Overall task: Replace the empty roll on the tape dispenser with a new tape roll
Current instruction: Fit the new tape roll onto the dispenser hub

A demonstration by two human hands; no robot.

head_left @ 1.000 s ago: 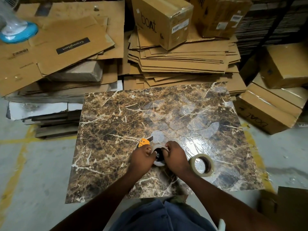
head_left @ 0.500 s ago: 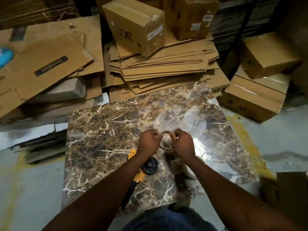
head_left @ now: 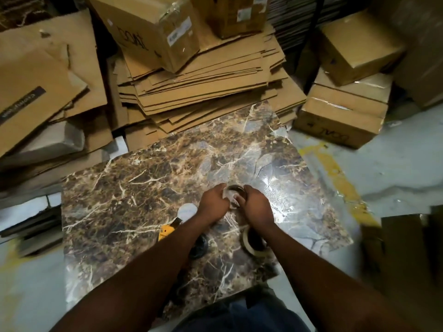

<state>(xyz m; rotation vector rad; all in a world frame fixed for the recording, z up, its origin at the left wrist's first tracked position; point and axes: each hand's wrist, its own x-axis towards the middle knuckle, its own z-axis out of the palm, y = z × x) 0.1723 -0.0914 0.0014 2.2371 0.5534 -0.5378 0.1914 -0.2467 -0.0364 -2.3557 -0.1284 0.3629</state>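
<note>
Both of my hands hold a thin empty tape core [head_left: 233, 191] over the brown marble slab [head_left: 124, 195]. My left hand [head_left: 214, 204] pinches its left side and my right hand [head_left: 256, 206] grips its right side. The yellow and black tape dispenser [head_left: 167, 231] lies on the slab under my left forearm, its black hub [head_left: 199, 248] bare. A full roll of clear tape [head_left: 254, 244] lies on the slab just below my right wrist, partly hidden by it. A bright white round patch [head_left: 187, 211] shows on the slab beside the dispenser's head.
Stacks of flattened cardboard [head_left: 199, 87] and sealed boxes [head_left: 148, 27] crowd the slab's far edge. More boxes [head_left: 340, 111] stand at the right. A dark box [head_left: 407, 248] sits at the near right. Grey floor with yellow paint [head_left: 335, 171] surrounds the slab.
A second ago both hands were at the dispenser's hub. They lifted the empty core off, moved it away from me, and still hold it; the dispenser lies on the slab with a bare hub.
</note>
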